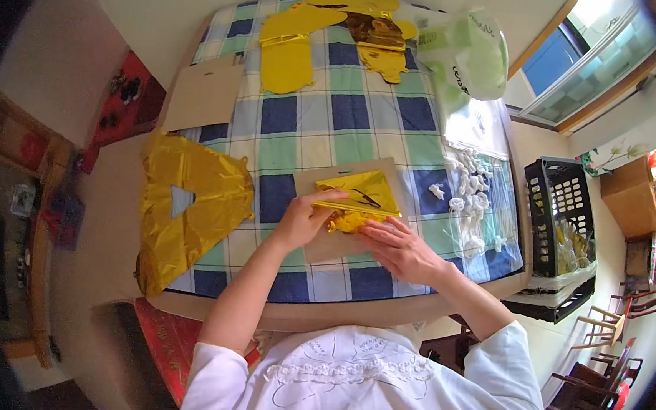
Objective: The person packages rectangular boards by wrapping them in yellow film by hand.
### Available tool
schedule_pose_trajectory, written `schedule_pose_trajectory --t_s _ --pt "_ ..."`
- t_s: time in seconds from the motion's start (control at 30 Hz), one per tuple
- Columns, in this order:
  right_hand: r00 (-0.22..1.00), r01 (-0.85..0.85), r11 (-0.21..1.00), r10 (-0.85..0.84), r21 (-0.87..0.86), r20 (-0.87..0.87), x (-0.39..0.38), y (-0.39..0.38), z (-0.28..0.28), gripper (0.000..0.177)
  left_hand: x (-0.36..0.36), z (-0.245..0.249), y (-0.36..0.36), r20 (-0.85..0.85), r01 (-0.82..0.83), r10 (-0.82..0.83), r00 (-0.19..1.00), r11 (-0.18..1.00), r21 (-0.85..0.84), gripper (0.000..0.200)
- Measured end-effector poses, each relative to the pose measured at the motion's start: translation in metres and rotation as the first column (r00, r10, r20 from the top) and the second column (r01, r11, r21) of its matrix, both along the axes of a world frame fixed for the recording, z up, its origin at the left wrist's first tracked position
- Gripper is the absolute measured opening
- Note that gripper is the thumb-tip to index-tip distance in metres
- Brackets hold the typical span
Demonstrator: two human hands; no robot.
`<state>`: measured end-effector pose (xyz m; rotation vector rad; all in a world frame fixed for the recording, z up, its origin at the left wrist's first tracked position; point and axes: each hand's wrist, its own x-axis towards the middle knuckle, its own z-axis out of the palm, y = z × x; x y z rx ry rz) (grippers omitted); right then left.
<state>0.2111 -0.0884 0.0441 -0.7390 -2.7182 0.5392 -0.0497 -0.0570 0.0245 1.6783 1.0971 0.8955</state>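
Note:
A folded gold foil balloon (356, 188) lies on a piece of brown cardboard (331, 249) at the near middle of the bed. My left hand (304, 217) grips the left side of the foil between thumb and fingers. Pressed against the foil's lower right part, my right hand (405, 251) has its fingers stretched out and fairly flat. The foil is crumpled between the two hands, and a dark line or slit crosses its upper face. Left of the cardboard, a flat gold A-shaped foil balloon (217, 196) hangs partly over the bed edge.
More gold foil balloons (287, 61) lie at the far side of the checked bedspread (348, 114). Another cardboard sheet (207, 91) is at the left. White bundles (471, 193) sit on clear plastic at the right, below a pale green bag (470, 58). A black crate (559, 204) stands beside the bed.

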Motion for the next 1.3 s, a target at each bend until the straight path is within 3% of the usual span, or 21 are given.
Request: schedule_pose_trajectory --t_s 0.13,0.23,0.33,0.43,0.53,0.63,0.73,0.83,0.93,1.03,1.13,1.23,1.3 --pt "0.993 0.060 0.997 -0.065 -0.054 -0.097 -0.004 0.010 -0.004 0.044 0.000 -0.001 0.000 -0.021 0.019 -0.019 1.000 0.999 -0.029 0.033" --pt "0.975 0.194 0.981 -0.190 0.024 -0.118 -0.008 0.013 -0.021 0.039 0.001 -0.006 0.002 0.032 0.010 -0.009 0.999 1.000 -0.027 0.037" --pt "0.951 0.305 0.950 -0.307 0.068 0.026 -0.019 0.012 -0.034 0.037 0.000 0.001 0.001 -0.039 -0.002 0.003 0.999 1.000 0.011 0.036" --pt "0.906 0.408 0.898 -0.420 0.165 0.044 -0.031 0.006 -0.026 0.036 0.001 0.002 0.000 -0.006 -0.003 0.003 1.000 1.000 -0.025 0.035" --pt "0.800 0.590 0.801 -0.597 0.100 0.061 -0.045 -0.001 -0.006 0.027 0.000 -0.003 0.002 -0.003 0.010 -0.010 1.000 1.000 0.008 0.034" --pt "0.803 0.593 0.804 -0.594 0.032 0.041 -0.051 -0.006 -0.011 0.028 0.000 0.001 0.002 -0.011 -0.010 0.009 1.000 0.995 -0.097 0.034" --pt "0.890 0.448 0.876 -0.419 0.177 -0.179 -0.057 -0.006 -0.025 0.032 0.001 0.003 0.001 -0.009 -0.003 0.002 1.000 0.999 -0.047 0.033" --pt "0.880 0.475 0.854 -0.458 0.213 -0.127 -0.068 -0.003 -0.031 0.040 0.000 0.002 0.001 0.005 0.002 -0.001 1.000 0.999 -0.037 0.032" --pt "0.860 0.510 0.854 -0.510 0.108 -0.023 -0.075 -0.003 -0.026 0.044 0.001 0.006 0.000 -0.022 0.000 0.000 1.000 1.000 -0.009 0.032" --pt "0.856 0.513 0.833 -0.514 0.209 -0.055 -0.080 0.000 -0.024 0.049 0.000 -0.002 0.003 -0.035 -0.006 0.006 0.999 1.000 -0.003 0.031" --pt "0.837 0.547 0.821 -0.537 0.164 -0.103 -0.077 -0.007 -0.027 0.045 -0.001 -0.002 0.003 -0.048 -0.001 0.002 0.999 1.000 0.028 0.030" --pt "0.853 0.522 0.832 -0.509 0.186 -0.117 -0.067 -0.025 -0.016 0.041 0.000 0.008 0.001 -0.067 0.004 -0.007 0.998 0.999 -0.050 0.031" --pt "0.902 0.430 0.892 -0.418 0.141 -0.112 -0.069 -0.039 -0.011 0.040 0.000 0.001 0.002 -0.023 0.002 -0.004 1.000 0.995 -0.100 0.031"
